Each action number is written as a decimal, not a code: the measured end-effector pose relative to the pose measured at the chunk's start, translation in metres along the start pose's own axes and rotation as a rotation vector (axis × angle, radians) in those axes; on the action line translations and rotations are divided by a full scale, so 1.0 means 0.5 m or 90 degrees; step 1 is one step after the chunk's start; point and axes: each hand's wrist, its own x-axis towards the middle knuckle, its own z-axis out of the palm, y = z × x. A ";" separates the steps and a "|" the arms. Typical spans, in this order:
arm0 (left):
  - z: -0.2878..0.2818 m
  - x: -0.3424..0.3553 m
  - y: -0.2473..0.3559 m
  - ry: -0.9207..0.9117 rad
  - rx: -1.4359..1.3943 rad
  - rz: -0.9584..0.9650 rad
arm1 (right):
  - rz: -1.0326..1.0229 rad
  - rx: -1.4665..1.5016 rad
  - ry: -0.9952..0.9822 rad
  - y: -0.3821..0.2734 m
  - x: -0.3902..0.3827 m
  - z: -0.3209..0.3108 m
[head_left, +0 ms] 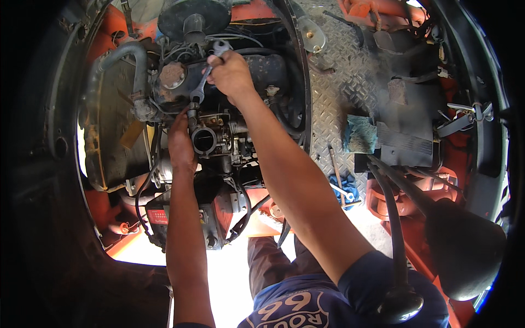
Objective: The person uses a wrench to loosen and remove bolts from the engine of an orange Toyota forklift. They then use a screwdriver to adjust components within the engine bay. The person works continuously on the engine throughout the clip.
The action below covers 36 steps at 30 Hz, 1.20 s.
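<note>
My right hand (231, 75) is closed round the middle of a double open-ended wrench (197, 97). One jaw of the wrench sits at the top of a metal fitting (193, 113) beside the round throttle bore (204, 140); its other jaw sticks out beyond my fingers. Low on the left side of that fitting, my left hand (180, 143) reaches up with its fingers drawn together against it. What the left fingertips grip is hidden. Behind the wrench lies the dark, dirty engine cover (249, 74) with a rusty round cap (173, 75).
A black battery (183, 213) with a red label stands below the engine. To the right, a tread-plate floor (333, 82) holds a teal sponge-like block (360, 134), a blue cloth with tools (343, 188), and pedals. Levers (391, 218) rise near my right arm. A radiator (112, 126) borders the left.
</note>
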 end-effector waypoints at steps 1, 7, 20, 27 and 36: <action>-0.001 0.002 -0.002 -0.004 -0.002 0.009 | -0.018 -0.002 -0.047 0.000 0.014 0.007; -0.008 0.011 -0.013 0.000 -0.019 -0.004 | -0.113 -0.245 -0.238 -0.017 0.070 0.050; -0.014 0.011 -0.012 -0.016 -0.036 -0.015 | 0.241 0.243 0.144 0.004 -0.078 -0.024; 0.008 -0.006 0.009 0.007 -0.003 -0.008 | -0.067 -0.127 0.077 0.009 -0.002 0.010; 0.001 -0.002 0.006 0.001 0.006 -0.011 | -0.076 -0.335 -0.157 -0.030 0.051 0.079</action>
